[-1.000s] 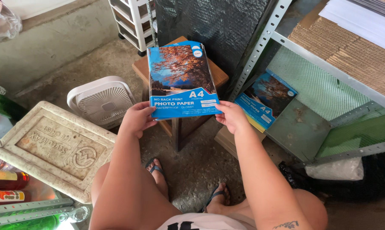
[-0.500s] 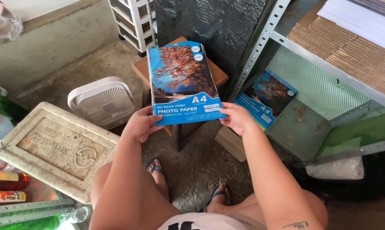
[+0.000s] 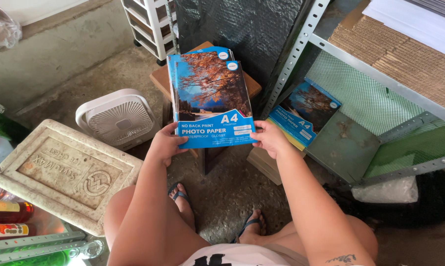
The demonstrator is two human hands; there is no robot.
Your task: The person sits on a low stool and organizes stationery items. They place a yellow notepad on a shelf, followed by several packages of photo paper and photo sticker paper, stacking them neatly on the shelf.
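I hold a stack of blue photo paper packs (image 3: 210,98) with an autumn tree picture on the front, up over a small wooden stool (image 3: 252,86). My left hand (image 3: 166,143) grips the stack's bottom left corner. My right hand (image 3: 267,138) grips its bottom right corner. The top pack sits slightly lower than the one behind, whose edge shows at the top and left. More packs of the same kind (image 3: 304,113) lie on the lower metal shelf (image 3: 345,148) to the right.
A white fan (image 3: 116,118) lies flat on the concrete floor to the left, beside a foam box lid (image 3: 60,172). Bottles (image 3: 8,212) lie at the far left. Corrugated cardboard (image 3: 405,54) sits on the upper shelf. A white drawer cart (image 3: 151,24) stands behind.
The front pack has slid down in my hands, so a second pack now shows behind it. Both hands shifted slightly down and left.
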